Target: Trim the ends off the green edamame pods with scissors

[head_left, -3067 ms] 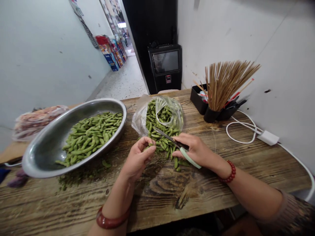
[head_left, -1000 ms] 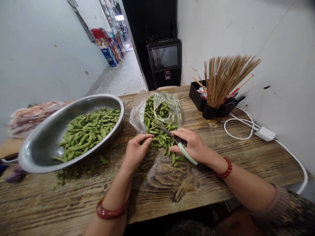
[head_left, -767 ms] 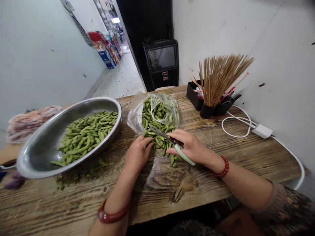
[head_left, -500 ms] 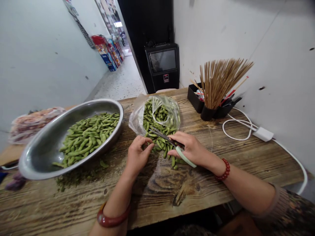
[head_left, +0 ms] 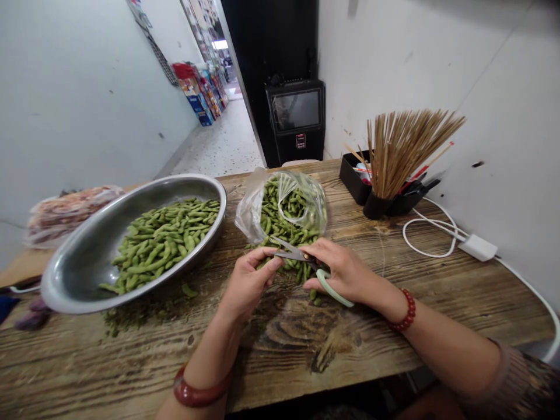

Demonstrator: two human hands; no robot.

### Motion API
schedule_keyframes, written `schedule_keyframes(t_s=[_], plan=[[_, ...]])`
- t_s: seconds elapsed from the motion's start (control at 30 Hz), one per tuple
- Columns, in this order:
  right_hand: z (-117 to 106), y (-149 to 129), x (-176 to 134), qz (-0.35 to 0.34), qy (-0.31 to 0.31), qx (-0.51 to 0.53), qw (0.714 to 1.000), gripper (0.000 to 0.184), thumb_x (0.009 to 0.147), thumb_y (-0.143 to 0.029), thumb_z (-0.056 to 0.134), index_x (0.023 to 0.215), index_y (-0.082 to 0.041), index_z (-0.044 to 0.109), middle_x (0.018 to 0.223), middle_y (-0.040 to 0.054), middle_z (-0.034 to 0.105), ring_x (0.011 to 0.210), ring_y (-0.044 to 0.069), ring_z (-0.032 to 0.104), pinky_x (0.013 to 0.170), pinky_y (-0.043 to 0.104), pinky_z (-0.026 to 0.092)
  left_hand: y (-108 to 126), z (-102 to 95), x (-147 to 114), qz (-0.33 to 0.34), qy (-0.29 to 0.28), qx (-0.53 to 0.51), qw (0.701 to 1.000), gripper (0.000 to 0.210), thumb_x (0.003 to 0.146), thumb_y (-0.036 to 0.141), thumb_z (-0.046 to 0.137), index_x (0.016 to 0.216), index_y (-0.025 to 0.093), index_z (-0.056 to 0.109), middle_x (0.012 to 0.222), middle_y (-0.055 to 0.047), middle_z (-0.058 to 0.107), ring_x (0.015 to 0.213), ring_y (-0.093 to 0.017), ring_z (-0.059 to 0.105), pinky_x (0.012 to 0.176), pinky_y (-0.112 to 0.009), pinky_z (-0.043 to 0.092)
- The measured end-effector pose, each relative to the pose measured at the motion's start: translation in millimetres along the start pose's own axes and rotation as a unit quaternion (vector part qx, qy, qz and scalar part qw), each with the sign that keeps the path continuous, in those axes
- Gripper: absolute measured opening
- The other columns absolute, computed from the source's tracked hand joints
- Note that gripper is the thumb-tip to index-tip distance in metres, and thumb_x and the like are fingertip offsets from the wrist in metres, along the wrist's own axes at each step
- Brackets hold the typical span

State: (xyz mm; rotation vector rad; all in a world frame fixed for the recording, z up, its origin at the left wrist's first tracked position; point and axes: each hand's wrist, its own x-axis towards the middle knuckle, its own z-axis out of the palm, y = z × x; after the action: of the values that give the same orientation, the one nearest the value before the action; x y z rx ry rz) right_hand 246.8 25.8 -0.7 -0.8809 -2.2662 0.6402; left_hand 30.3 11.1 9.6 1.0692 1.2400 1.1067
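Observation:
My left hand (head_left: 251, 280) is closed in a pinch, with a bit of green showing between thumb and forefinger. It looks like an edamame pod, mostly covered by the fingers. My right hand (head_left: 345, 271) grips scissors (head_left: 294, 254) with a pale green handle; their parted blades reach left to the left fingertips. Behind both hands, a clear plastic bag (head_left: 249, 213) lies with its mouth toward me, and edamame pods (head_left: 291, 201) fill it and spill out onto the wood. To the left, a big metal basin (head_left: 76, 280) holds a heap of pods (head_left: 161, 245).
Green trimmings (head_left: 144, 312) lie on the wooden table (head_left: 280, 373) by the basin. At the back right stand black holders with wooden skewers (head_left: 400, 157); a white cable with an adapter (head_left: 481, 247) runs along the wall. A bagged pinkish bundle (head_left: 72, 213) sits behind the basin.
The scissors and my left fingertips have come together, the blades now at the pinch. The whole view has shifted slightly, so things appear a little further right.

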Motion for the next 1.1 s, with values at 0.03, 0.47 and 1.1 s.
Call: schedule_keyframes(t_s=[0.03, 0.47, 1.1], plan=[[0, 0, 0, 0.0, -0.005, -0.006, 1.0, 0.058, 0.079, -0.037, 0.072, 0.129, -0.018, 0.05, 0.107, 0.011, 0.058, 0.094, 0.023, 0.057, 0.081, 0.036, 0.049, -1, -0.5, 0, 0.0, 0.003, 0.002, 1.0, 0.026, 0.065, 0.031, 0.078, 0.085, 0.015, 0.069, 0.054, 0.004, 0.052, 0.042, -0.005, 0.036, 0.041, -0.017, 0.025], [5, -3, -1, -0.018, -0.018, -0.015, 1.0, 0.055, 0.079, -0.039, 0.071, 0.126, -0.018, 0.052, 0.097, 0.0085, 0.058, 0.087, 0.021, 0.056, 0.075, 0.034, 0.048, -1, 8.4, -2, 0.055, -0.027, 0.048, 0.997, 0.009, 0.067, 0.023, 0.075, 0.075, 0.02, 0.076, 0.08, -0.005, 0.071, 0.071, -0.019, 0.06, 0.053, -0.024, 0.042], [5, 12, 1, 0.021, 0.06, 0.047, 0.997, 0.044, 0.079, -0.037, 0.072, 0.116, -0.017, 0.06, 0.096, 0.008, 0.062, 0.085, 0.02, 0.06, 0.077, 0.033, 0.05, 5, -0.5, 1, -0.031, -0.014, -0.11, 0.993, 0.025, 0.07, 0.032, 0.076, 0.077, 0.016, 0.059, 0.049, 0.008, 0.042, 0.04, -0.003, 0.032, 0.039, -0.015, 0.02]])
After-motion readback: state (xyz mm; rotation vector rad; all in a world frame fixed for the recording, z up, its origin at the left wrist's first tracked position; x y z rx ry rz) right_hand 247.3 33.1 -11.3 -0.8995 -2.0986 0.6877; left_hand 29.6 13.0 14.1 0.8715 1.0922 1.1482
